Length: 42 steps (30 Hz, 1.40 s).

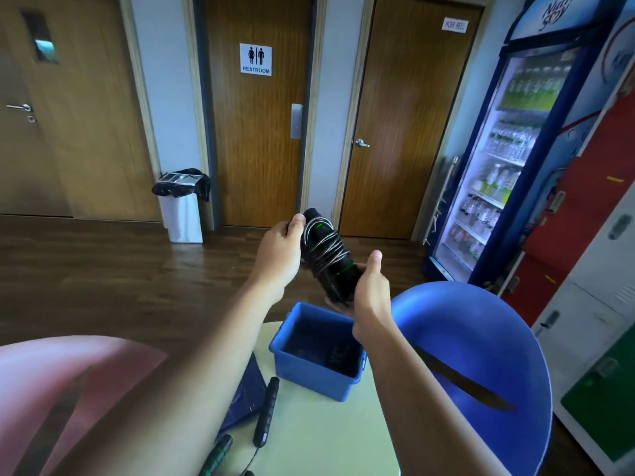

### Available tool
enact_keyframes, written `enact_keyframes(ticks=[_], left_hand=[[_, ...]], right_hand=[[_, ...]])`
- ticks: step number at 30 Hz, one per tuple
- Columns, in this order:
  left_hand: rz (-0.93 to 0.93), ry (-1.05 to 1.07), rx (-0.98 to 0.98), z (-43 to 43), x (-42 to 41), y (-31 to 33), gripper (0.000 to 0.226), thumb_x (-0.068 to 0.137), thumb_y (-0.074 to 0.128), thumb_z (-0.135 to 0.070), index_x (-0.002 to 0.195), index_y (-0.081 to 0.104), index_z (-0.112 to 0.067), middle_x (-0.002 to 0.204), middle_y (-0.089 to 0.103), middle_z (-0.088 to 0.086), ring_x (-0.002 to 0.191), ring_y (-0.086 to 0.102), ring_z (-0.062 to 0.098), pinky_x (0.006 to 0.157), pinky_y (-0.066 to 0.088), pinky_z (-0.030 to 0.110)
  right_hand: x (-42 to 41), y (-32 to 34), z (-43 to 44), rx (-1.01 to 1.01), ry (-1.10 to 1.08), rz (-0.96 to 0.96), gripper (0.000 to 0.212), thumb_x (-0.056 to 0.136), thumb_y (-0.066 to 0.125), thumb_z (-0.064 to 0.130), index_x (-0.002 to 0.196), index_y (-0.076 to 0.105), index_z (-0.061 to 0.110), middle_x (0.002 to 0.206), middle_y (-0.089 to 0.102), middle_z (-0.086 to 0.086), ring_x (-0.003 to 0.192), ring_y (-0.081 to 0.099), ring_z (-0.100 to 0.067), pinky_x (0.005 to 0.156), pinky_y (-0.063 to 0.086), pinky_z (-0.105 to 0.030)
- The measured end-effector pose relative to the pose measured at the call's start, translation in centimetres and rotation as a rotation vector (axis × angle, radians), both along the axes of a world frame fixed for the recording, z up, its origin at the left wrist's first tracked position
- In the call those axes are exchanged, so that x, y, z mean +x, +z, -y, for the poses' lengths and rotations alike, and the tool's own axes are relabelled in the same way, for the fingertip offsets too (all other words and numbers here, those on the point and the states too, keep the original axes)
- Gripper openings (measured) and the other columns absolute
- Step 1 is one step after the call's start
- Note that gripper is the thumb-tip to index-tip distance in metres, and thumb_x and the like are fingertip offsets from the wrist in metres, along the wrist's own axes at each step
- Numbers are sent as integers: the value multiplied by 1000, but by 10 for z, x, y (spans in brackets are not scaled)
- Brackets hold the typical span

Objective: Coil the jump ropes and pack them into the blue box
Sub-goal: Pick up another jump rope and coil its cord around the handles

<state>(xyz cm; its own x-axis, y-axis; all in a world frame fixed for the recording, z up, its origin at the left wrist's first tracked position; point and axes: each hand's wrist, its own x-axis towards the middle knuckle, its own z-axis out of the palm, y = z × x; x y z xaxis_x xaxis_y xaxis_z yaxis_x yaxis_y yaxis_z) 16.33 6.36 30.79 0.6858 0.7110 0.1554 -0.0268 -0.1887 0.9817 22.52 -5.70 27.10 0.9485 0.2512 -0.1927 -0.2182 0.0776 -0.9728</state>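
Rope [326, 257], already wound into a tight bundle with its cord wrapped round two black handles with green rings, is held in the air by both hands, tilted so its far end is higher. The left hand [280, 250] grips the upper far end, thumb pressed on top and the other fingers curled out of sight behind it. The right hand [371, 290] grips the lower near end, thumb raised along the side, fingers closed round the underside. Directly below the right fingers sits the blue box [309, 376], open at the top, on the pale desk [326, 434]; something dark and ridged lies inside, too dim to make out. Below and nearer than the left fingers, a second rope [266, 410] lies uncoiled on the desk, one black handle just beside the box and another with green rings at the near edge, next to a dark blue cloth [245, 396]. Right of the right fingers stands a blue chair [481, 338]; far left of the left fingers is a pink chair [68, 372].
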Motion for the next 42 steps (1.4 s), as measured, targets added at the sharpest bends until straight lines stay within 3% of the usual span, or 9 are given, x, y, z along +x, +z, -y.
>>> enact_keyframes(ticks=[6, 9, 12, 16, 21, 27, 33, 38, 42], left_hand=[[-43, -11, -12, -22, 2, -15, 35, 99, 38, -29, 89, 58, -2, 75, 55, 6, 72, 47, 20, 62, 34, 33], [-125, -30, 21, -31, 1, -21, 46, 103, 36, -46, 72, 49, -15, 68, 49, -1, 64, 48, 15, 62, 34, 34], [-231, -44, 92, -40, 3, -34, 55, 101, 35, -58, 74, 48, -12, 69, 48, 5, 59, 45, 18, 57, 31, 32], [-244, -67, 154, -50, 4, -54, 51, 104, 37, -47, 65, 31, -14, 60, 34, 6, 56, 33, 21, 55, 21, 35], [-180, -88, 238, -56, 5, -78, 53, 106, 34, -41, 63, 32, -9, 58, 32, 7, 53, 30, 19, 55, 19, 34], [-130, -162, 220, -66, 18, -113, 63, 106, 30, -46, 80, 49, 8, 64, 46, 9, 59, 44, 19, 60, 33, 33], [-168, -329, -52, -60, 40, -131, 39, 107, 38, -40, 102, 59, -7, 92, 62, 7, 83, 69, 26, 57, 62, 41], [-359, -623, 260, -76, 77, -145, 49, 81, 55, -67, 114, 62, -30, 109, 66, -13, 103, 62, 6, 90, 45, 26], [-678, -920, 550, -68, 108, -145, 52, 73, 75, -62, 113, 62, -31, 101, 70, -12, 94, 65, 10, 81, 48, 25]], right_hand=[[-13, 0, -16, -114, -240, 91, 57, 104, 25, 47, 86, 67, 14, 95, 69, -10, 85, 64, -28, 79, 53, -37], [-14, -12, -25, -252, -275, 162, 70, 98, 18, 60, 86, 68, 12, 91, 67, -9, 82, 63, -33, 78, 49, -36], [-7, -38, -35, -318, -257, 191, 75, 80, 12, 74, 72, 62, 18, 85, 68, -11, 81, 67, -43, 79, 57, -54], [-13, -35, -32, -399, -255, 159, 55, 104, 26, 48, 75, 59, 15, 90, 67, -11, 91, 61, -38, 88, 52, -47], [-6, -57, -40, -421, -229, 67, 55, 100, 29, 54, 76, 61, 17, 84, 66, -9, 86, 63, -39, 83, 55, -50], [9, -68, -32, -486, -237, 76, 53, 106, 29, 43, 99, 69, 7, 104, 66, -16, 100, 58, -35, 85, 47, -38], [37, -76, -22, -678, -160, 182, 54, 107, 22, 43, 86, 57, 8, 94, 56, -13, 87, 45, -32, 74, 36, -36], [75, -98, -16, -788, -10, 221, 58, 106, 24, 48, 105, 65, 7, 108, 62, -21, 89, 47, -34, 75, 38, -36], [110, -120, -23, -795, 145, 193, 59, 105, 29, 48, 111, 68, 5, 114, 66, -22, 108, 58, -38, 88, 46, -38]])
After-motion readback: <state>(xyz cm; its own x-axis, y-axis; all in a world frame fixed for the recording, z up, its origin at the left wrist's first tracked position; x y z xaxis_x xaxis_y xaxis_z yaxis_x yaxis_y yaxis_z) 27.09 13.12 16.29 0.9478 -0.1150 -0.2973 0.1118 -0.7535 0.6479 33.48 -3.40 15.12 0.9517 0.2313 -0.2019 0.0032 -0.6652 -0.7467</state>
